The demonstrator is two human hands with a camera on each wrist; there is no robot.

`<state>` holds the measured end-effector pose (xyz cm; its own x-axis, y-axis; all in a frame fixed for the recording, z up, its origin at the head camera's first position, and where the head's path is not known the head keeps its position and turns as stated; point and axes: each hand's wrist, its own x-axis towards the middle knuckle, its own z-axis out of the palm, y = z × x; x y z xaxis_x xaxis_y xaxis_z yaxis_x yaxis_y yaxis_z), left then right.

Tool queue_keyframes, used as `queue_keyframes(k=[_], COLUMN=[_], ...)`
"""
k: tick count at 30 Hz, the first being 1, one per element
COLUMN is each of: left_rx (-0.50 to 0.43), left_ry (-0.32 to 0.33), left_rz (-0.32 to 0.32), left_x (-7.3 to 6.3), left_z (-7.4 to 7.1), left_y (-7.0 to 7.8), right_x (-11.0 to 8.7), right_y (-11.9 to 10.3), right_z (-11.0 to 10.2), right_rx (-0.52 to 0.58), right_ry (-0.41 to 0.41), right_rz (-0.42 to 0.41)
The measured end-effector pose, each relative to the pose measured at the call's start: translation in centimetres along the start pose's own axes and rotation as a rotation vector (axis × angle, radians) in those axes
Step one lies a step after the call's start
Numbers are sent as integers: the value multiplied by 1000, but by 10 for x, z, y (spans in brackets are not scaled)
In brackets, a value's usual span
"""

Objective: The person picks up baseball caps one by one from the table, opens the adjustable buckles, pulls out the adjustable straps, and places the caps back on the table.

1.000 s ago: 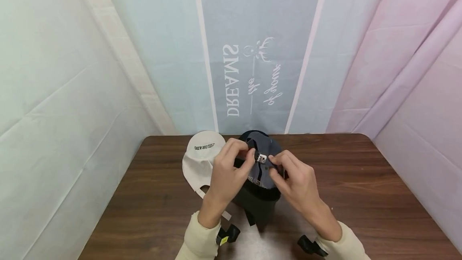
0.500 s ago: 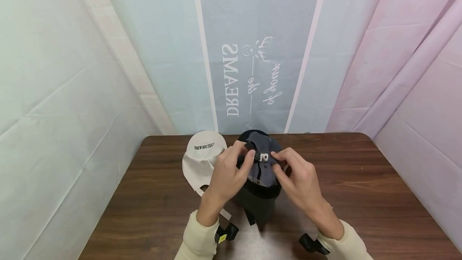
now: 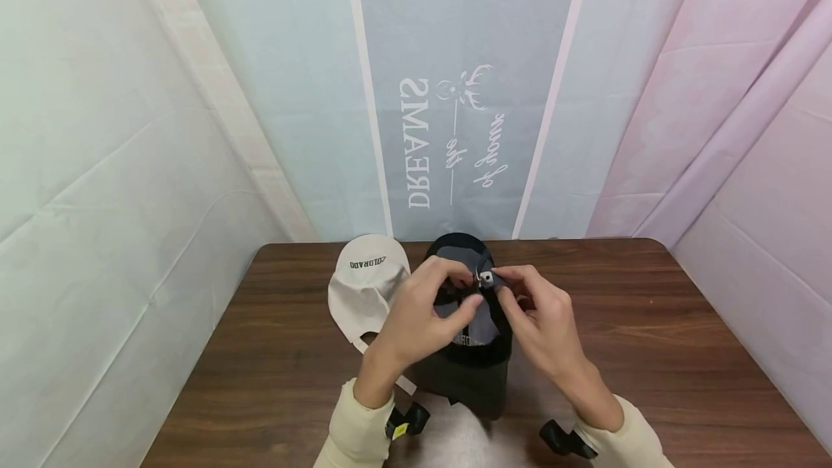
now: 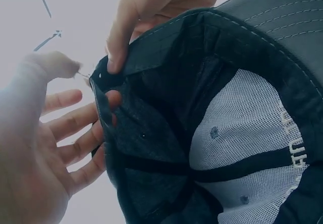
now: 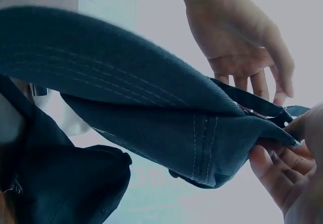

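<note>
A dark cap (image 3: 469,381) is held up above the table, tilted so its grey lining and brim show in the head view. My right hand (image 3: 546,316) pinches its back band near the metal buckle (image 3: 487,279), thumb and forefinger together. From the other side my left hand (image 3: 422,316) reaches to the same spot, thumb and forefinger apart. In the left wrist view, the left fingers (image 4: 75,128) are nearly straight and touch the band, with a fingertip showing inside the cap. The left thumb lies by a thin metal piece.
A white cap (image 3: 367,273) lettered COLORADO lies to the left on the brown wooden table (image 3: 650,323). Another dark fabric item (image 5: 75,183), perhaps a second cap, appears low in the right wrist view. A printed curtain (image 3: 448,35) hangs behind the table.
My left thumb and forefinger have parted from the black strap they pinched and shifted right. The buckle has moved right, beside my right fingers. The cap has turned, its brim more toward me.
</note>
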<state>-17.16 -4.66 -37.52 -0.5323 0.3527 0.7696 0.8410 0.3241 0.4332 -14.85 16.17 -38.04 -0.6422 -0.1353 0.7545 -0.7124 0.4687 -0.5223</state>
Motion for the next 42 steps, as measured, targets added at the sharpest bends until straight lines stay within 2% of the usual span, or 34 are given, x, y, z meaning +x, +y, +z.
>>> queue_keyframes(k=[5, 13, 19, 23, 28, 34, 42], left_rx=[63, 83, 127, 177, 233, 282, 307], left_ry=[-18, 50, 72, 83, 92, 98, 115], left_rz=[5, 23, 45, 61, 69, 87, 111], left_x=[1, 3, 5, 5, 6, 5, 4], left_z=[3, 3, 3, 3, 2, 2, 1], left_y=[-1, -3, -3, -2, -3, -4, -5], right_x=[1, 4, 5, 6, 7, 8, 10], right_y=[2, 6, 8, 9, 10, 11, 10], right_z=[-1, -2, 0, 3, 6, 10, 10], right_rx=[-32, -84, -88, -150, -214, -254, -273], right_ry=[3, 0, 26, 65, 112, 147, 191], right_rz=[-1, -30, -135, -222, -283, -332, -355])
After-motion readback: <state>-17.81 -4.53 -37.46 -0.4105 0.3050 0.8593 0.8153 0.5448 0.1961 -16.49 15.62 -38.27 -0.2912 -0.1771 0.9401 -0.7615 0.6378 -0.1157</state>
